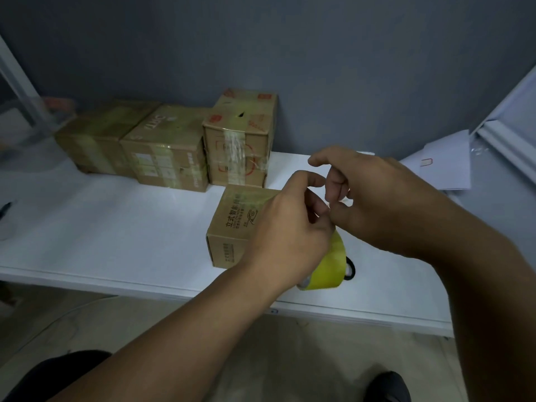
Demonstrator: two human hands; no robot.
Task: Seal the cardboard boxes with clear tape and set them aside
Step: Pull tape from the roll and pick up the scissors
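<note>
Left hand: the left hand [290, 224] is hovering over the near box with its fingers curled round the top of the tape roll, gripping it.
Right hand: the right hand [368, 195] is meeting the left just above the roll, thumb and a bent finger closing together as if pinching at the tape's edge; whether any tape is actually caught between them I cannot tell.
Tape roll: the yellowish tape roll [324, 268] is hanging under the left hand, tilted, just above the front part of the table, right of the near box.
Near box: a small cardboard box [232, 227] with printed characters is sitting on the white table [116, 227], partly covered by the left hand.
Boxes at the back: three taped boxes are standing side by side against the grey wall, the left box [95, 137], the middle box [165, 149] and the taller right box [240, 140], each touching its neighbour.
Papers: white sheets [443, 161] are lying at the far right of the table.
Black object: something small and dark [349, 269] is peeking out from behind the roll.
</note>
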